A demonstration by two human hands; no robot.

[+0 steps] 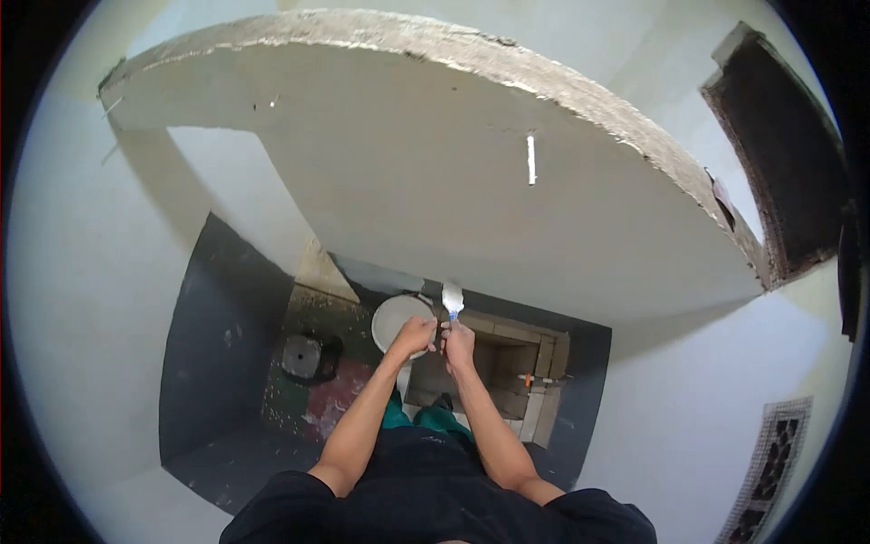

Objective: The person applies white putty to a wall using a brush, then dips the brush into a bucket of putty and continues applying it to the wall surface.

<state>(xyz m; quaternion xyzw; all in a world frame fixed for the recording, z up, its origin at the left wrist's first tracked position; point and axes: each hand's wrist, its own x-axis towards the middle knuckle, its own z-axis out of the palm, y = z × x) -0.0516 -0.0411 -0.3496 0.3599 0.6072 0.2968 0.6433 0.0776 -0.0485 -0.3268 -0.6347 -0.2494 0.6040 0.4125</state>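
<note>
A brush or scraper-like tool (452,297) with a white, paint-covered head and a bluish part at its neck points away from me. My right hand (459,344) is closed round its handle. Close beside it, my left hand (417,335) has its fingers curled together over the right rim of a round white bucket or lid (397,317); what the fingers hold, if anything, is too small to make out.
A tiled basin (497,370) with an orange-handled tap (528,381) lies below right. A dark stool or pail (303,356) stands on the spotted floor at left. Ahead rises a grey wall (390,172) with a rough top edge and a white peg (532,160).
</note>
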